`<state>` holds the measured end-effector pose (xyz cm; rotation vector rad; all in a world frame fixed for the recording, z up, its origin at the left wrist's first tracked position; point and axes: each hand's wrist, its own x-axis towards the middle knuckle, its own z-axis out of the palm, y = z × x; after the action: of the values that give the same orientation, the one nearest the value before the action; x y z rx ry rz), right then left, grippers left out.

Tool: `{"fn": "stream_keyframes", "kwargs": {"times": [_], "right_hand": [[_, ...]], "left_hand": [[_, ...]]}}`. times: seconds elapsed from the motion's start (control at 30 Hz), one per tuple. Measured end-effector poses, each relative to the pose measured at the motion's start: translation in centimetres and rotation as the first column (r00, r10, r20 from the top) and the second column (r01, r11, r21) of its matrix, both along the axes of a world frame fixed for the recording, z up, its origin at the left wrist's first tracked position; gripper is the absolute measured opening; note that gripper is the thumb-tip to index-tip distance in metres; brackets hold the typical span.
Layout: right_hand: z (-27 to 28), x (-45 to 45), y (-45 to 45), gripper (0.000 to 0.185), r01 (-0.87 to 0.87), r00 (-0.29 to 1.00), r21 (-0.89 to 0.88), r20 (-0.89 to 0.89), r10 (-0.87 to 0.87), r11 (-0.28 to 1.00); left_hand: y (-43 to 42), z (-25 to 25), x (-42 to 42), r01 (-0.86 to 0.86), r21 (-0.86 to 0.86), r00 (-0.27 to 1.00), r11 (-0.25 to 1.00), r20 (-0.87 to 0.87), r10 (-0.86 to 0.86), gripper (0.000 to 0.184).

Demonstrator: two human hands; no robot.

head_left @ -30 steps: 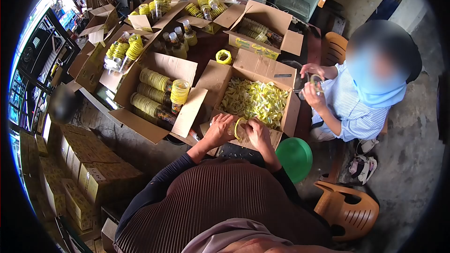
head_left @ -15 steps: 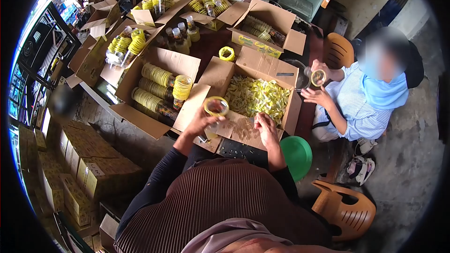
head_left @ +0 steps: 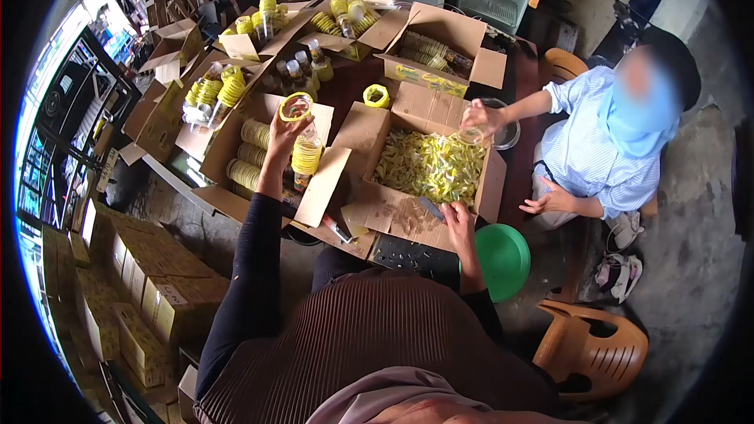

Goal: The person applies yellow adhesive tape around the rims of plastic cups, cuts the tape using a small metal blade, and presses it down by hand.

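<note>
My left hand is closed around a clear plastic cup with a yellow rim, raised over the left box. Just below it a stack of yellow-rimmed cups stands upright; more stacks lie on their sides in that box. My right hand grips what looks like a short grey knife at the near edge of the middle carton. Many small yellow-and-white wrapped pieces fill this carton.
At the right sits a co-worker, one hand holding a cup over the carton. A green round plastic lid or basin lies beside my right arm. A yellow ring-like roll and clear bottles stand behind. An orange chair is at lower right.
My left hand has carried the cup left and away from me, from the middle carton to over the left box. The co-worker's hand with a cup has moved over the carton.
</note>
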<state>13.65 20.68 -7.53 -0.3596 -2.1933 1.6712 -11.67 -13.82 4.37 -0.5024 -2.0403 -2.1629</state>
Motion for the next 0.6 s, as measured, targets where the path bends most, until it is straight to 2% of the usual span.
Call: {"fn": "stream_keyframes", "kwargs": {"times": [0.03, 0.1, 0.13, 0.17, 0.23, 0.27, 0.3, 0.33, 0.4, 0.43, 0.5, 0.53, 0.6], "right_hand": [[0.1, 0.3, 0.1, 0.025, 0.013, 1.0, 0.086, -0.015, -0.011, 0.996], [-0.1, 0.8, 0.1, 0.024, 0.037, 0.999, 0.098, -0.027, -0.035, 0.995], [-0.1, 0.9, 0.0, 0.023, 0.055, 0.998, 0.113, -0.038, -0.051, 0.992], [-0.1, 1.3, -0.1, 0.023, 0.056, 0.998, 0.11, -0.039, -0.052, 0.992], [0.5, 1.9, -0.3, 0.022, 0.056, 0.997, 0.153, 0.039, -0.063, 0.987], [0.6, 2.1, -0.5, 0.022, 0.064, 0.997, 0.148, 0.036, -0.07, 0.987], [0.7, 2.3, -0.6, 0.022, 0.037, 0.999, 0.237, 0.015, -0.041, 0.971], [0.8, 2.6, -0.6, 0.021, 0.012, 1.0, 0.325, -0.002, -0.012, 0.946], [1.3, 3.2, -1.1, 0.021, 0.008, 1.0, 0.309, 0.019, -0.015, 0.951], [1.7, 3.4, -1.3, 0.021, -0.005, 0.999, 0.294, 0.043, -0.008, 0.956], [1.7, 4.0, -1.3, 0.021, -0.001, 0.999, 0.305, 0.047, -0.014, 0.952], [1.8, 4.2, -1.3, 0.021, -0.005, 0.998, 0.3, 0.064, -0.015, 0.954], [1.5, 4.5, -1.3, 0.021, 0.001, 0.997, 0.291, 0.078, -0.025, 0.957]], "left_hand": [[0.0, -0.2, -0.3, 0.008, -0.004, 1.0, 1.0, -0.003, -0.008, 0.054], [-0.1, -1.2, -0.8, -0.027, -0.073, 1.0, 0.997, -0.009, 0.026, 0.052], [-0.7, -2.2, -1.8, -0.079, -0.216, 0.997, 0.973, -0.044, 0.071, 0.067], [-1.1, -3.6, -2.3, -0.077, -0.218, 0.997, 0.973, -0.045, 0.069, 0.067], [-1.6, -5.4, -3.1, -0.319, -0.454, 0.934, 0.832, -0.297, 0.197, 0.085], [-1.9, -5.9, -3.2, -0.298, -0.574, 0.944, 0.762, -0.294, 0.148, 0.096], [-1.8, -5.9, -2.8, -0.297, -0.605, 0.948, 0.739, -0.281, 0.151, 0.088], [-2.1, -6.6, -3.0, -0.309, -0.682, 0.946, 0.663, -0.293, 0.139, 0.085], [-1.9, -6.7, -2.3, -0.317, -0.83, 0.948, 0.459, -0.273, 0.162, 0.079], [-1.8, -6.7, -1.9, -0.318, -0.848, 0.948, 0.424, -0.271, 0.169, 0.079], [-1.7, -6.6, -1.3, -0.261, -0.928, 0.96, 0.264, -0.22, 0.175, 0.082], [-1.8, -7.0, -1.2, -0.258, -0.929, 0.961, 0.267, -0.218, 0.168, 0.082], [-2.2, -7.8, -1.5, -0.108, -0.969, 0.972, 0.224, -0.055, 0.23, 0.088]]}}
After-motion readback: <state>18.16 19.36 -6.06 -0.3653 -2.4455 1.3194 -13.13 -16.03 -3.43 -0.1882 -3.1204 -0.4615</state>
